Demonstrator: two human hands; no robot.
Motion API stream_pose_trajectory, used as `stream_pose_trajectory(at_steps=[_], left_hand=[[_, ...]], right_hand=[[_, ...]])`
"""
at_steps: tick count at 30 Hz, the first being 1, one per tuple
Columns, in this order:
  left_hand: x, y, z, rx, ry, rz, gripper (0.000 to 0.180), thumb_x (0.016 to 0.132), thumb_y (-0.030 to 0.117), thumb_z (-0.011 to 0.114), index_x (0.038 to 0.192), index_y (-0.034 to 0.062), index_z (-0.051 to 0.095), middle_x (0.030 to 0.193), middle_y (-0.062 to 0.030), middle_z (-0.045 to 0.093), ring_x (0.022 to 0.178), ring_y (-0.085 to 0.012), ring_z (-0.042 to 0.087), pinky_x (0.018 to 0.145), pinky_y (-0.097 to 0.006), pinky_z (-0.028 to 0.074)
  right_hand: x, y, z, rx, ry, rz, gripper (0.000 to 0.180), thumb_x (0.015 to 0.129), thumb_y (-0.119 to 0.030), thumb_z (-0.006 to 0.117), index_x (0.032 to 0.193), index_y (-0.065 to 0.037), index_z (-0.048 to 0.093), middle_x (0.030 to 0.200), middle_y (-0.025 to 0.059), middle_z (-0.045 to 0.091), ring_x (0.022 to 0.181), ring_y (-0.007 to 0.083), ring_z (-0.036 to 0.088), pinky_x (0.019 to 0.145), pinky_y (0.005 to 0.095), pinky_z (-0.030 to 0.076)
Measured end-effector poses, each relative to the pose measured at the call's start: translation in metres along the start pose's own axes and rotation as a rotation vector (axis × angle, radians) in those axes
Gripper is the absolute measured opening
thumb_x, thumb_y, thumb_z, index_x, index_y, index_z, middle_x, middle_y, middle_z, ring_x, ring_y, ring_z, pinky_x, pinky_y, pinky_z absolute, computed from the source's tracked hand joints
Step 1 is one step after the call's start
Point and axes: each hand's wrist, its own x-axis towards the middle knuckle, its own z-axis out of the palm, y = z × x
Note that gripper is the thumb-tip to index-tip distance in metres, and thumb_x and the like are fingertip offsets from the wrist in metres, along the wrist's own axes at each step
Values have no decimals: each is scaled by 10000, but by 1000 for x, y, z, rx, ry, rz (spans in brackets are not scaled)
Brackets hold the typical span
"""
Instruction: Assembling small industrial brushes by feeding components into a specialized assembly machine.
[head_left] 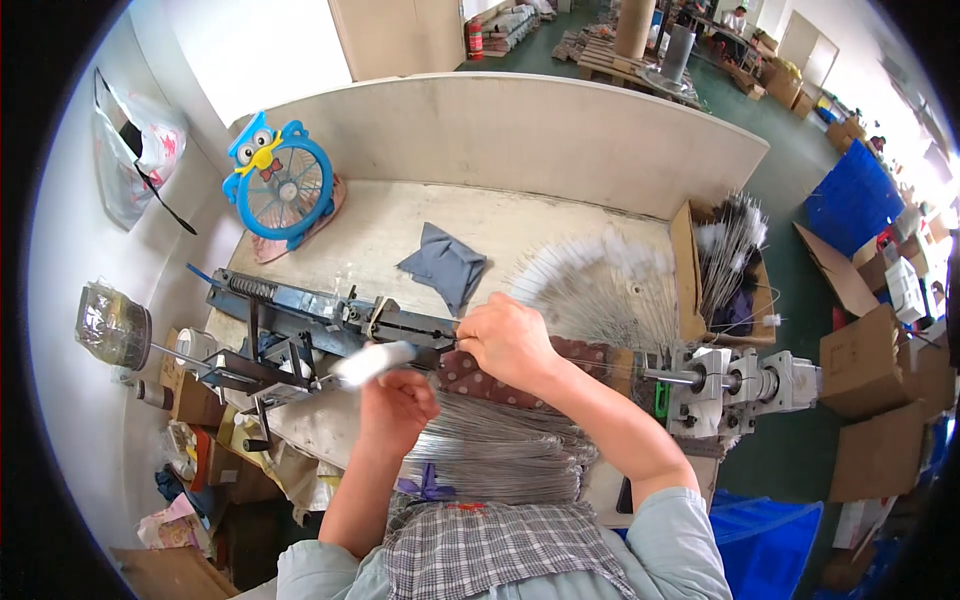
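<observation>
My right hand [505,335] is closed in a pinch at the right end of the long metal bench fixture [330,318]; what lies between its fingertips is too small to name. Lower and to its left, my left hand [398,405] has its fingers curled closed. A white brush head [374,364], smeared by motion, is right above those fingers; I cannot tell whether they grip it. Under my hands lies a bundle of thin metal wires [505,455], beside a brown polka-dot cloth [480,378]. A purple tie [428,484] sits at the bundle's near left end.
Finished white-tipped brushes [600,275] lie fanned out behind my right hand. A carton [690,270] of wire brushes stands right of them. A spindle machine [715,385] is at the right. Farther back are a grey cloth [447,265] and a blue fan [288,190].
</observation>
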Motion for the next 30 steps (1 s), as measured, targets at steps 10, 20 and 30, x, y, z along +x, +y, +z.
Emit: stream_pose_trajectory(at_steps=[10, 20, 30], left_hand=[[32, -27, -3, 1353, 123, 252, 436, 782, 390, 689, 686, -33, 641, 619, -70, 627, 559, -172, 600, 525, -304, 449], [40, -52, -3, 899, -35, 309, 98, 763, -14, 577, 781, 19, 487, 751, -76, 587, 637, -139, 577, 561, -312, 497], [2, 17, -73, 419, 317, 250, 267, 865, 271, 636, 981, 51, 538, 841, -50, 586, 728, -116, 584, 625, -244, 479]], right_hand=[[-6, -7, -15, -28, 25, 19, 100, 738, -172, 641, 769, -90, 690, 756, 13, 641, 825, 230, 569, 720, 359, 482], [-81, 17, 18, -18, 123, 9, 191, 789, -104, 635, 961, -27, 604, 834, 98, 587, 712, 281, 616, 608, 362, 507], [-66, 31, 25, 11, -42, -5, 98, 783, -85, 592, 867, -35, 590, 882, 105, 519, 826, 288, 579, 683, 366, 496]])
